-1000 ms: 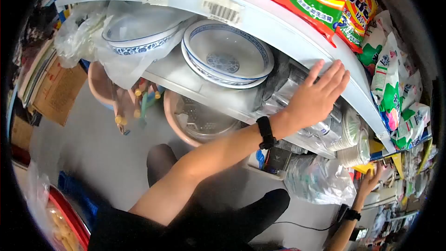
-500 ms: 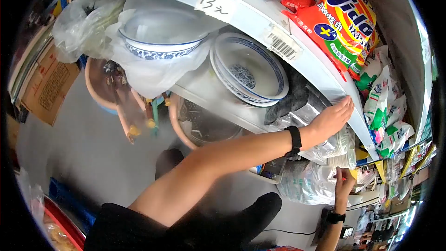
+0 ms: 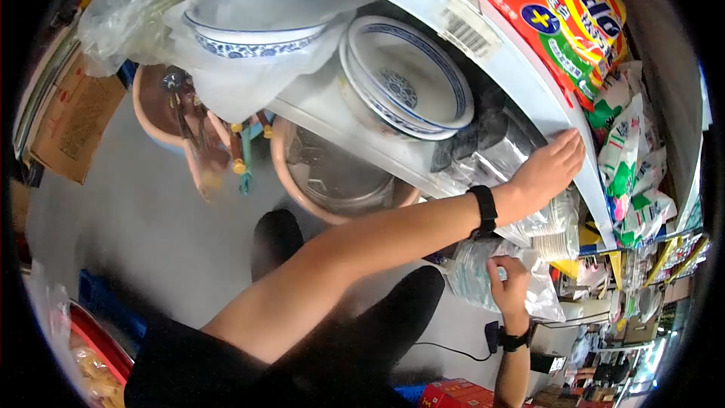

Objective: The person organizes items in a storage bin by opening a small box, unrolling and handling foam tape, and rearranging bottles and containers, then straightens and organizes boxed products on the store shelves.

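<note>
My left hand (image 3: 550, 175) lies across the front of the white shelf edge (image 3: 521, 68), fingers together and curled over it. A black band circles that wrist. Lower right, my right hand (image 3: 510, 287) has its fingers curled in beside a clear plastic bag (image 3: 472, 272) with greenish print. Whatever its fingers hold, if anything, is hidden. Just above the left hand lies an orange-red detergent bag (image 3: 559, 30). Under the left wrist are clear-wrapped packs (image 3: 502, 162) and a stack of pale round items (image 3: 557, 238).
Blue-and-white bowls (image 3: 408, 79) and a paper-wrapped bowl (image 3: 257, 38) sit on the lower shelf. Pinkish tubs (image 3: 287, 181) stand below, one with handled tools (image 3: 240, 151). A cardboard box (image 3: 79, 117) is at left, a red box (image 3: 453, 393) at bottom, and a cable (image 3: 453, 349) crosses the floor.
My right hand has moved left and slightly up, from beside the yellow shelf bracket to the front of the plastic bag. My left hand stays on the shelf edge while the view shifts slightly.
</note>
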`<state>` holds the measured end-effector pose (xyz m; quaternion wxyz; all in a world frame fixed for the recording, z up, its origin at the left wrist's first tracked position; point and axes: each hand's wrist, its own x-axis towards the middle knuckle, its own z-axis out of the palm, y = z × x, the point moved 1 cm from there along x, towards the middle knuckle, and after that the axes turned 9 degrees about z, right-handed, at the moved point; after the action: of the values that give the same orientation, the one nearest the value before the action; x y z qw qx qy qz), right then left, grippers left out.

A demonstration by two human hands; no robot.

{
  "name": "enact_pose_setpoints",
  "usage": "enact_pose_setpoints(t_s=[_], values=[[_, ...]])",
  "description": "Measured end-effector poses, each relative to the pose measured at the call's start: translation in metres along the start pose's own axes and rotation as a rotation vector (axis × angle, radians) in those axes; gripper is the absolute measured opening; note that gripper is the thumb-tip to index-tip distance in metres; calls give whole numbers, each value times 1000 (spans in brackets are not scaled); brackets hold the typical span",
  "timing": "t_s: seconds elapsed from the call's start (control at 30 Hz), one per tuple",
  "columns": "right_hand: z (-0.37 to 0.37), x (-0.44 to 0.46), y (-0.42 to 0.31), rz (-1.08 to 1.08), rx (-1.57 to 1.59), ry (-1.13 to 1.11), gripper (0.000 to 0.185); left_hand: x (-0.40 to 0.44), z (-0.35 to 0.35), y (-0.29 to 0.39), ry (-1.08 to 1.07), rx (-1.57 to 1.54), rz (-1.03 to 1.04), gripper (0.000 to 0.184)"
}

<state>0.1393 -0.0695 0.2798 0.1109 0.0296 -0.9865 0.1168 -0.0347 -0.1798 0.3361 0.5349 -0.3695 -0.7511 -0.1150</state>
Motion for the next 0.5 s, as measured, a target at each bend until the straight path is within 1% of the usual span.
enact_pose_setpoints(t_s=[0.03, 0.07, 0.1, 0.13, 0.17, 0.2, 0.23, 0.27, 0.33, 0.37, 0.4, 0.43, 0.47, 0.5], values=[[7, -4, 6, 11, -2, 1, 10, 0, 0, 1, 5, -31, -17, 60], [17, -10, 13, 80, 81, -20, 10, -1, -6, -1, -14, -69, -10, 69], [28, -19, 22, 151, 164, -40, 10, -4, -12, 5, -15, -85, -1, 69], [43, -24, 33, 214, 221, -50, 9, -8, -19, 9, 40, -269, -80, 72], [55, -26, 38, 216, 218, -54, 9, -13, -27, 10, 97, -443, -164, 75], [68, -24, 39, 296, 373, -100, 9, -27, -45, 9, 164, -644, -191, 71], [84, -22, 42, 370, 533, -150, 9, -48, -53, 12, 186, -737, -180, 67], [107, -19, 47, 356, 547, -154, 9, -74, -60, 15, 199, -824, -163, 64], [153, -13, 50, 513, 1127, -166, 12, -149, -64, 18, -50, -1112, -307, 56], [164, -3, 38, 505, 1273, -312, 18, -199, -55, 23, -130, -1162, -462, 50], [186, 2, 42, 581, 1413, -416, 21, -261, -35, 34, -155, -1123, -591, 44], [214, 4, 48, 662, 1544, -529, 24, -304, -39, 26, -284, -1333, -814, 42], [239, 4, 55, 736, 1648, -599, 27, -363, -47, 22, -72, -1739, -1418, 42], [268, -2, 67, 746, 1869, -673, 29, -411, -62, 20, 386, -1983, -1826, 48]])
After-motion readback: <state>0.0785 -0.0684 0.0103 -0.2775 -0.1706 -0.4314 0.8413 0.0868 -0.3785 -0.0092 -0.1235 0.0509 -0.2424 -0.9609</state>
